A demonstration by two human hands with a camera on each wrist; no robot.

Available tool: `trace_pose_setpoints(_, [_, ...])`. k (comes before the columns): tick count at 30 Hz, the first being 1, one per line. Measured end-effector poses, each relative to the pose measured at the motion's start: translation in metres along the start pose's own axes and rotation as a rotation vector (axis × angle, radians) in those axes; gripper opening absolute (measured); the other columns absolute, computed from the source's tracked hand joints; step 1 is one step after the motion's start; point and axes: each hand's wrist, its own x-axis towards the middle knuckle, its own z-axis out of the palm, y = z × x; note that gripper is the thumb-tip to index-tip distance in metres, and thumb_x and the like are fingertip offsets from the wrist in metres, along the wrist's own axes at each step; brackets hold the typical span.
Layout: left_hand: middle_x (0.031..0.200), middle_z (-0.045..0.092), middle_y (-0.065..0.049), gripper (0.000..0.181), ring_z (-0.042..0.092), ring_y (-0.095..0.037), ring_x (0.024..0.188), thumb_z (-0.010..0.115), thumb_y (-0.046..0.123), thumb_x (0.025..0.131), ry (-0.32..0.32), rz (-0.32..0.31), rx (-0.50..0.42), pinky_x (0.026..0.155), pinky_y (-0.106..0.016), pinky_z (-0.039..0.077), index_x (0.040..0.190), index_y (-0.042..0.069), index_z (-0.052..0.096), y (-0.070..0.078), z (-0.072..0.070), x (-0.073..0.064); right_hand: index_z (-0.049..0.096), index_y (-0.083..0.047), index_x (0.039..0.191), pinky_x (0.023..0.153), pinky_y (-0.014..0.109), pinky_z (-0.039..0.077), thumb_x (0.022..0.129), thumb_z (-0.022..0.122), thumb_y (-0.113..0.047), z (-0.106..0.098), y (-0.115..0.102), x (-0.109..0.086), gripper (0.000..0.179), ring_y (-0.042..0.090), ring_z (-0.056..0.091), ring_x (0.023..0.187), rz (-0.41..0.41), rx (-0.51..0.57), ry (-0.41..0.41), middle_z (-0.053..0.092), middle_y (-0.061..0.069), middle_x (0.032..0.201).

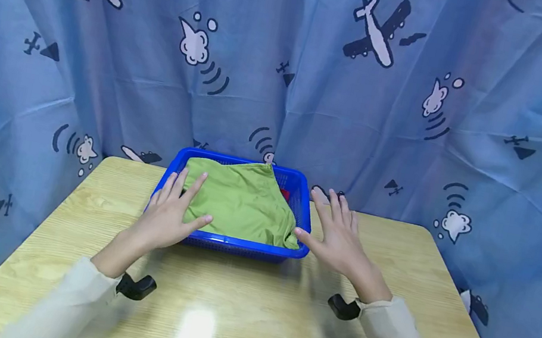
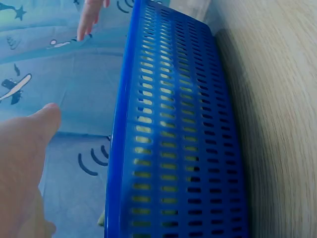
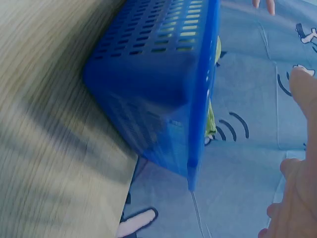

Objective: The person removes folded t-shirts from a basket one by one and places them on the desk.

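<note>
A blue plastic basket [image 1: 236,242] with slotted walls stands toward the far side of the table. Green cloth [image 1: 238,199] fills most of it, one corner rising at the back rim. Fingers spread, my left hand [image 1: 167,214] hovers over the basket's left front corner and holds nothing. My right hand [image 1: 340,241], also spread, is just outside the right front corner, its thumb pointing at the rim. In the left wrist view the left hand [image 2: 25,148] is apart from the basket wall [image 2: 168,134]. The right wrist view shows the right hand [image 3: 297,183] likewise apart from it.
Inside the basket, a small red thing [image 1: 285,194] shows beside the cloth at the right. The light wooden table [image 1: 236,302] carries the basket. A blue curtain [image 1: 289,63] with printed planes hangs behind and along both sides. Dark wrist straps' ends [image 1: 137,287] jut inward from the cuffs.
</note>
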Motion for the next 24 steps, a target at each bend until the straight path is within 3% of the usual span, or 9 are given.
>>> trace_pose_setpoints(8, [0.171,-0.007,-0.019,0.088,0.001,-0.050,0.155,0.056,0.053,0.099,-0.090,0.029,-0.103,0.115,-0.078,0.016,0.164,0.032,0.000,-0.010,-0.011,0.011,0.009,-0.028,0.165,0.117,0.077,0.005,0.097,0.054,-0.059,-0.005,-0.008,0.019,0.086,0.046,-0.008,0.156,-0.037,0.106,-0.104,-0.002,0.017,0.171])
trace_pose_setpoints(13, [0.169,-0.006,-0.024,0.083,-0.001,-0.051,0.155,0.052,0.044,0.104,-0.148,0.046,-0.256,0.116,-0.077,0.012,0.165,0.023,0.000,-0.019,-0.016,0.018,0.010,-0.024,0.165,0.115,0.080,0.005,0.101,0.051,-0.052,-0.008,-0.010,0.028,0.080,0.047,-0.009,0.156,-0.060,0.249,-0.177,-0.003,0.020,0.171])
trace_pose_setpoints(18, [0.170,0.000,-0.024,0.077,-0.002,-0.046,0.156,0.046,0.036,0.107,-0.180,0.069,-0.395,0.121,-0.070,0.008,0.164,0.013,-0.001,-0.024,-0.022,0.026,0.009,-0.020,0.165,0.119,0.074,0.005,0.106,0.045,-0.045,-0.012,-0.019,0.038,0.073,0.041,-0.008,0.157,-0.106,0.394,-0.234,0.001,0.015,0.172])
trace_pose_setpoints(21, [0.170,-0.002,-0.022,0.075,-0.003,-0.045,0.156,0.043,0.035,0.109,-0.215,0.052,-0.451,0.122,-0.070,0.007,0.164,0.012,-0.003,-0.025,-0.024,0.029,0.007,-0.023,0.165,0.122,0.069,0.010,0.108,0.039,-0.044,-0.015,-0.026,0.042,0.068,0.037,-0.002,0.159,-0.085,0.493,-0.299,0.002,0.008,0.173])
trace_pose_setpoints(24, [0.171,-0.006,-0.019,0.075,-0.005,-0.044,0.157,0.040,0.038,0.109,-0.256,0.015,-0.490,0.122,-0.070,0.006,0.164,0.016,-0.006,-0.026,-0.026,0.031,0.003,-0.029,0.164,0.124,0.066,0.011,0.109,0.031,-0.048,-0.018,-0.032,0.048,0.065,0.033,0.001,0.159,-0.012,0.598,-0.378,-0.001,0.002,0.173])
